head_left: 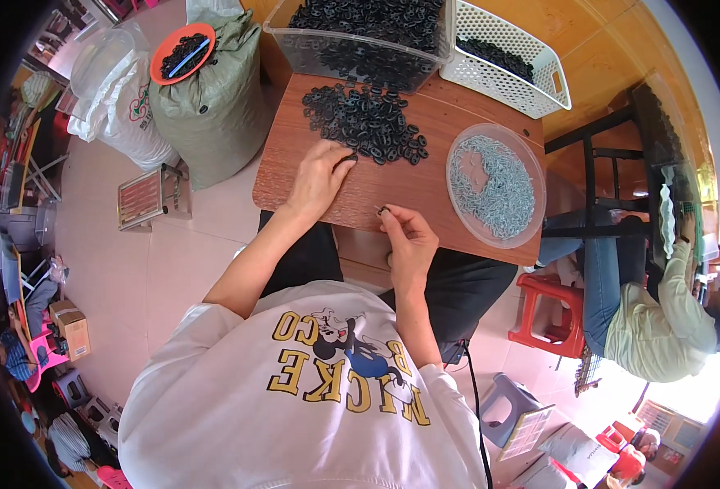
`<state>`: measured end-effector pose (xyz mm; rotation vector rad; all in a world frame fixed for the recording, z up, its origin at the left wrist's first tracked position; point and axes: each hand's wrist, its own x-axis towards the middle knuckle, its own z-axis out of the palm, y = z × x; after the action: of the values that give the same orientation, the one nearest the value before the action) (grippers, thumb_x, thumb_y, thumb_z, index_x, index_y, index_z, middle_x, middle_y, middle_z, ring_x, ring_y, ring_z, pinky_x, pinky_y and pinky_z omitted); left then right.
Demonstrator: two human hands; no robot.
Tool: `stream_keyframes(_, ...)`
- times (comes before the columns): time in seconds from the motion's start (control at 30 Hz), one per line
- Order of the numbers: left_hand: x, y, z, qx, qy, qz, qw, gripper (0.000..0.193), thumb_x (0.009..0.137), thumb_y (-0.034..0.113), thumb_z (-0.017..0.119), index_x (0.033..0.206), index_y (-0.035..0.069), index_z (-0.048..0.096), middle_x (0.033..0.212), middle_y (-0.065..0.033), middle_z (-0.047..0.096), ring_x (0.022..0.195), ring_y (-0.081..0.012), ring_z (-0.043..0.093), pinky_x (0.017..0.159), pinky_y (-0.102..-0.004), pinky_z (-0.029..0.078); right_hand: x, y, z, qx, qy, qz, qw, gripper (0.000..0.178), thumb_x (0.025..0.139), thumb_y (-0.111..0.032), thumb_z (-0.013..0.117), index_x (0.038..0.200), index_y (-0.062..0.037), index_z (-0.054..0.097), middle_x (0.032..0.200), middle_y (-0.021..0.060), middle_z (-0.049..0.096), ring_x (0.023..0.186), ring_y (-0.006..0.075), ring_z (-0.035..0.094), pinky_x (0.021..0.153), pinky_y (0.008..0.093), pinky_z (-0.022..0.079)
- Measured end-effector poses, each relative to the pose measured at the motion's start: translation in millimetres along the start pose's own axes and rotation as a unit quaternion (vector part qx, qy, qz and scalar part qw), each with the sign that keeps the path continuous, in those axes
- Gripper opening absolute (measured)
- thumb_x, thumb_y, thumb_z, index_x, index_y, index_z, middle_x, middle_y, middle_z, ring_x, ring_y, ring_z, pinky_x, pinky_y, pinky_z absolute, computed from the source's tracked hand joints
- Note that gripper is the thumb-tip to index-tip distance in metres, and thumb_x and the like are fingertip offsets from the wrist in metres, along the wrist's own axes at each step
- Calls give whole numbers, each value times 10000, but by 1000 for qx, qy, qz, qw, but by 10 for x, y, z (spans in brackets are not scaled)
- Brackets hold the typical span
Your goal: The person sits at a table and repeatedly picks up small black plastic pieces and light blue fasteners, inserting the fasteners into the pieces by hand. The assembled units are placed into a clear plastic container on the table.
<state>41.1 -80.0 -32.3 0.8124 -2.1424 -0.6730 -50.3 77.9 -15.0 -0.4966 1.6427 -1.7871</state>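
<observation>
On the brown wooden table (pixel 295 183) lies a heap of small black oval plastic parts (pixel 360 118). At the near left edge of this heap, my left hand (pixel 322 177) has its thumb and forefinger pinched on one black part (pixel 352 156). Closer to me, by the table's front edge, my right hand (pixel 409 240) grips a small black piece (pixel 383 210) between thumb and fingertips; its exact shape is partly hidden. To the right of the hands sits a round clear tub (pixel 460 213) of small silvery screws (pixel 497 187).
Behind the heap stand a clear bin (pixel 360 61) full of black parts and a white perforated basket (pixel 531 96). At left are a green sack (pixel 213 122) topped by an orange plate (pixel 161 69), and a metal stool (pixel 152 200). A red stool (pixel 547 314) and another person (pixel 653 326) are at right.
</observation>
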Motion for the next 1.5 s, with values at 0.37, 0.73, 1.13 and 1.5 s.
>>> stream_keyframes(0.37,-82,-93,-26,32,-31,95,995,173,772,18,631,936,-39,623,882,-143,597,835,-305,581,727,-375,475,109,38,-61,48,-36,42,997,116,822,-44,644,930,-3,656,807,6,630,692,57,548,647,180,434)
stream_keyframes(0.73,-233,271,-115,-596,-119,-426,670,270,843,31,609,1106,-27,592,906,-79,648,749,-106,617,661,-193,520,182,-31,-15,73,-46,59,995,144,810,-26,650,943,29,641,803,54,654,673,73,583,618,191,471)
stream_keyframes(1.13,-215,395,-117,-561,-149,-389,715,248,843,18,603,1088,-20,612,883,-84,658,728,-102,623,648,-193,521,173,-110,-52,-27,-31,32,999,128,791,-33,672,895,39,656,731,14,631,624,41,540,568,176,429)
stream_keyframes(1.5,-246,450,-82,-467,-178,-297,814,224,854,50,608,1074,25,637,851,3,613,694,-50,552,610,-178,464,193,-105,-39,46,-70,48,995,202,808,6,639,1006,36,621,815,55,657,707,80,602,632,196,499)
